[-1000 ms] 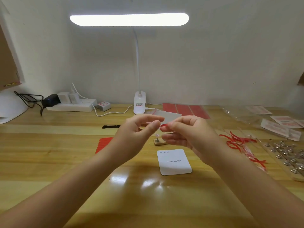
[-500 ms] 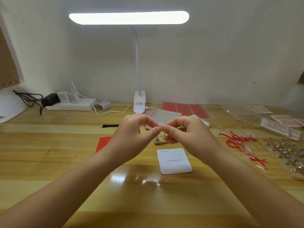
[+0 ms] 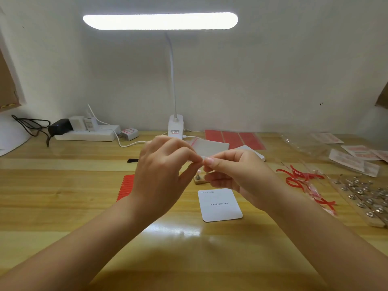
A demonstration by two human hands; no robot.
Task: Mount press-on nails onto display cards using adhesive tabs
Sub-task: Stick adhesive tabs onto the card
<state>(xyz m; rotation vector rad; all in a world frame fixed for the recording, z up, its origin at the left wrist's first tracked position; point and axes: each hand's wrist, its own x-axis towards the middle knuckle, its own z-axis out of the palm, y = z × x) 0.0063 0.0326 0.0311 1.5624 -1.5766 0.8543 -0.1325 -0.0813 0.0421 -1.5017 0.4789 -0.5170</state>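
- Far left at the back of your table (image 3: pixel 63 206), a white power strip (image 3: pixel 86 134) sits against the wall with a black adapter (image 3: pixel 59 127) plugged in beside it.
- A fan of red press-on nails (image 3: pixel 126 186) lies on the wood, partly hidden behind your left wrist.
- Your left hand (image 3: pixel 161 175) is raised above the table, thumb and forefinger pinched tight on something small and pale; what it is cannot be told.
- Your right hand (image 3: pixel 235 173) meets it fingertip to fingertip, fingers curled and pinching the same small piece.
- Under your hands stands a small wooden nail stand (image 3: pixel 199 179); nearer you, the white display card (image 3: pixel 220 204) printed "Handmade Nail" lies flat, touched by neither hand.
- Behind, the desk lamp (image 3: pixel 175 127) and red adhesive sheets (image 3: pixel 233 138).
- On the right lie loose red strips (image 3: pixel 298 177), then a board of metal studs (image 3: pixel 365 196).
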